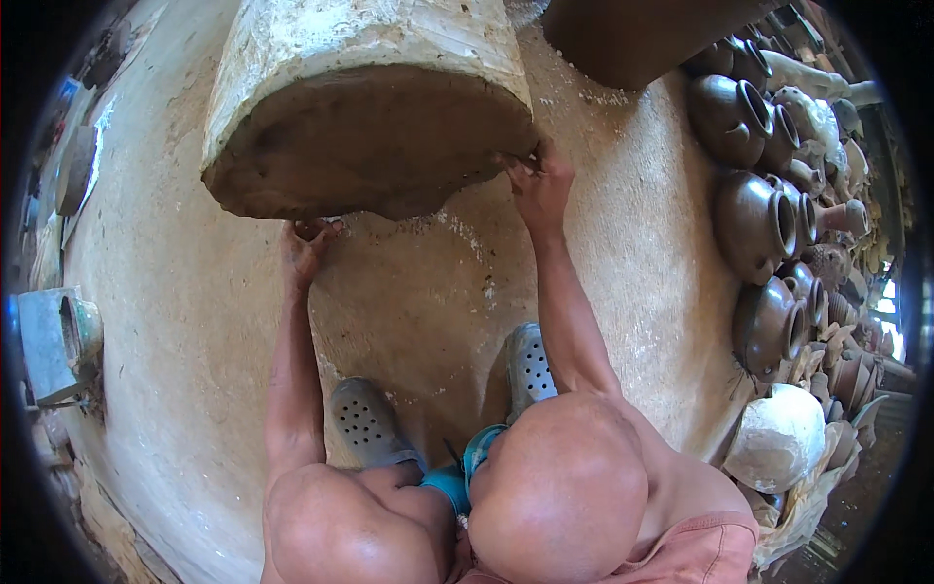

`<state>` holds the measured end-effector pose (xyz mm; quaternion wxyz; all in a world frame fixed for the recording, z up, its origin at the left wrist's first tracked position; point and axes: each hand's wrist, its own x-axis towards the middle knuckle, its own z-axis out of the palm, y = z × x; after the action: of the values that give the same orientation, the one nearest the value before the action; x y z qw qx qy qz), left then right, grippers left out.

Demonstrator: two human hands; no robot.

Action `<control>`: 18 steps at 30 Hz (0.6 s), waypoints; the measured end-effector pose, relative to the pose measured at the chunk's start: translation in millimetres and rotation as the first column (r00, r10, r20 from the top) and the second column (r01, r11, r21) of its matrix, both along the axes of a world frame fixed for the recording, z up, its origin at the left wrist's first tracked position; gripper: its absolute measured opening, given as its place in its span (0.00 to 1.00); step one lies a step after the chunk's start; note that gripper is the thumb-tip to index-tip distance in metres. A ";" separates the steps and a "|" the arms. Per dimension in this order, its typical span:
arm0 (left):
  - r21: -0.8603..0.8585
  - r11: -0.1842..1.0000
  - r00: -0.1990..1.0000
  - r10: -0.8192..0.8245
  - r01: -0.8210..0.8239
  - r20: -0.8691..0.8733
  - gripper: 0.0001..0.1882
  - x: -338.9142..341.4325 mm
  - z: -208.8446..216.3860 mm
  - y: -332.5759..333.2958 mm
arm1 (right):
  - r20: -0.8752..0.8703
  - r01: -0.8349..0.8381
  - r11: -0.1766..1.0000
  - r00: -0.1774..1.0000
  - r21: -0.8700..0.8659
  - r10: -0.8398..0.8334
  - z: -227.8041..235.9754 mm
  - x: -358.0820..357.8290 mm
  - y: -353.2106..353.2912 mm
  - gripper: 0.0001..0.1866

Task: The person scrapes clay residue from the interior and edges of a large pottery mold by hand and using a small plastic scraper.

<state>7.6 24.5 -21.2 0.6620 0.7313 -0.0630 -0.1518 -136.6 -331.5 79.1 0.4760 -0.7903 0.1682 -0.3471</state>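
Note:
A large clay cylinder [370,44] leans or stands in front of me, with pale, crusted sides. Its dark brown end [370,146] is turned toward me, and the lower rim looks rough and uneven. My left hand [307,251] is at the bottom rim, left of the middle, its fingers curled closed against the edge. At the right end of the rim, my right hand [541,183] has its fingers bent around the edge, gripping it. The cylinder hides part of the fingertips of both hands.
Several dark, rounded pots [749,229] line the right side, with a pale bowl-like piece [775,438] nearer me. A brown vessel-like object [632,39] is at the far right of the cylinder. A grey box-shaped container [63,346] sits at left. My grey clogs [370,423] rest on the tan floor [185,321].

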 end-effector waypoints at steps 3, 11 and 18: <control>-0.083 0.996 1.000 -0.011 0.009 -0.028 0.22 -5.8 6.6 -14.3 | 0.070 0.067 0.986 0.996 -0.150 -0.057 -9.3 1.8 -15.8 0.23; -0.100 0.995 0.998 -0.032 0.027 -0.049 0.32 0.8 6.4 10.1 | 0.039 0.006 0.986 0.999 -0.166 0.001 -5.9 12.7 -7.7 0.26; -0.109 0.989 0.987 0.109 -0.096 0.122 0.56 6.1 53.2 3.9 | 0.112 -0.120 0.993 0.987 0.016 0.118 11.3 0.0 -9.0 0.23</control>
<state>13.7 28.4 32.0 0.7004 0.7067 -0.0750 -0.0669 -136.6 -340.5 90.4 0.5133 -0.7731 0.0980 -0.3595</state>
